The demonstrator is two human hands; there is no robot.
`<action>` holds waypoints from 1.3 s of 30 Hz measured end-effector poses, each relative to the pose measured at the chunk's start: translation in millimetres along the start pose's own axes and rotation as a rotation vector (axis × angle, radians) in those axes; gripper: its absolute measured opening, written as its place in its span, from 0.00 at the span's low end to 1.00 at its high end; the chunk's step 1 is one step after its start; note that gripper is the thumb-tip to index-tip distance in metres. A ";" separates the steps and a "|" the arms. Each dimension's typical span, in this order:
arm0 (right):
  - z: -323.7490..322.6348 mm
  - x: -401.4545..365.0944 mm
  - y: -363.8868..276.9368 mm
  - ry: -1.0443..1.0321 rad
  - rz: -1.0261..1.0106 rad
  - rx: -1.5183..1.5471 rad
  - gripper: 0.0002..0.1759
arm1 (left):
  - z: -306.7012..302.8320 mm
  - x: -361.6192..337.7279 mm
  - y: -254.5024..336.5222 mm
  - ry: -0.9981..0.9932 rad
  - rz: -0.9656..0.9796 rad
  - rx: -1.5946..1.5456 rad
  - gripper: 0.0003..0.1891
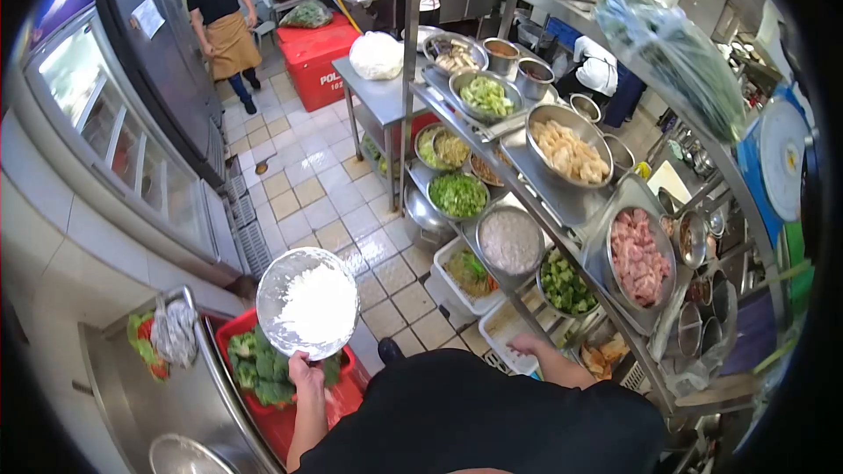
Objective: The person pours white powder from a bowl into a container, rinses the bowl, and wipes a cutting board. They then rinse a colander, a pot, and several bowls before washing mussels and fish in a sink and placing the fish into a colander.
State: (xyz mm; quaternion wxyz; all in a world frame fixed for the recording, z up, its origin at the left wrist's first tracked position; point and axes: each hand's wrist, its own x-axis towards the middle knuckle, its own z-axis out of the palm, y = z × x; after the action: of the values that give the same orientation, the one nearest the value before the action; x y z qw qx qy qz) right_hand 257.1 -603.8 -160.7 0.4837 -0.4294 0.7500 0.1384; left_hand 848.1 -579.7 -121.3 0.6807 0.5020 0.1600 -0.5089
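Observation:
My left hand (305,372) is closed on the near rim of a round metal bowl (272,309) with white powder (318,309) heaped inside. The bowl hangs over the far end of a red crate (226,328) of broccoli (262,367). On the other side of my body, my right hand (527,347) is held low beside the shelf rack, with nothing visible in its loosely bent fingers. Nearest to it are a white plastic tub (497,333) and a bowl of cut broccoli (566,283).
A metal rack (527,211) on my right bears bowls of raw meat (639,256), pale pieces (569,151) and greens (457,197). Left stand a steel sink (114,386) and a glass-door fridge (114,132). A person in an apron (233,53) stands ahead near a red cooler box (309,70).

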 end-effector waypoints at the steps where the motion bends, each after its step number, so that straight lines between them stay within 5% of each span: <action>1: -17.9 3.6 -39.2 0.066 -0.123 -0.103 0.15 | 10.2 18.5 12.3 -0.076 0.006 0.048 0.17; 3: -31.0 35.5 -90.0 0.276 -0.309 0.129 0.17 | 38.8 40.0 31.9 -0.068 0.024 0.037 0.18; 6: -58.6 29.7 -185.1 0.205 -0.369 0.177 0.19 | 85.0 90.3 55.3 -0.082 0.070 -0.006 0.22; 10: -62.7 95.1 -226.5 0.100 -0.447 -0.212 0.21 | 125.4 166.3 75.6 -0.143 0.092 -0.032 0.24; 14: -87.0 162.3 -278.0 -0.022 -0.395 -0.326 0.22 | 149.7 241.1 86.6 -0.067 0.133 -0.022 0.16; 16: -103.2 186.4 -310.3 0.073 -0.438 -0.249 0.21 | 132.0 295.5 96.5 -0.128 0.044 0.020 0.10; 18: -109.6 243.0 -337.8 -0.004 -0.486 -0.262 0.21 | 141.5 319.1 107.4 -0.061 0.165 0.065 0.15; 20: -150.0 210.1 -415.7 -0.070 -0.295 -0.016 0.20 | 182.7 315.0 126.3 0.097 0.154 -0.004 0.23; 22: -162.4 241.1 -458.0 -0.052 -0.388 -0.074 0.19 | 162.1 362.7 145.3 0.110 0.120 0.020 0.27; 26: -188.0 276.8 -564.4 0.008 -0.438 -0.265 0.19 | 215.8 381.5 177.8 0.156 0.190 -0.008 0.31; 30: -199.0 324.4 -657.9 -0.075 -0.361 -0.133 0.18 | 269.7 437.4 209.4 0.104 0.179 -0.044 0.31; 31: -200.0 331.8 -679.4 0.070 -0.495 -0.292 0.20 | 280.7 456.6 227.4 0.100 0.173 -0.027 0.31; 35: -213.4 288.5 -803.1 0.149 -0.538 -0.089 0.28 | 327.1 532.6 283.3 0.004 0.115 -0.039 0.31; 39: -228.1 263.5 -914.6 0.162 -0.544 -0.139 0.26 | 378.7 611.8 348.2 0.027 0.028 0.035 0.30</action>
State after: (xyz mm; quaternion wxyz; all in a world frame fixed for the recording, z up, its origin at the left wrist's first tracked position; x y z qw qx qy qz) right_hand 787.2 -1422.7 -80.5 0.4109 -0.6567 0.6321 0.0198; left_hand 1297.9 -1233.4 -217.5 0.6766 0.5230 0.1534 -0.4952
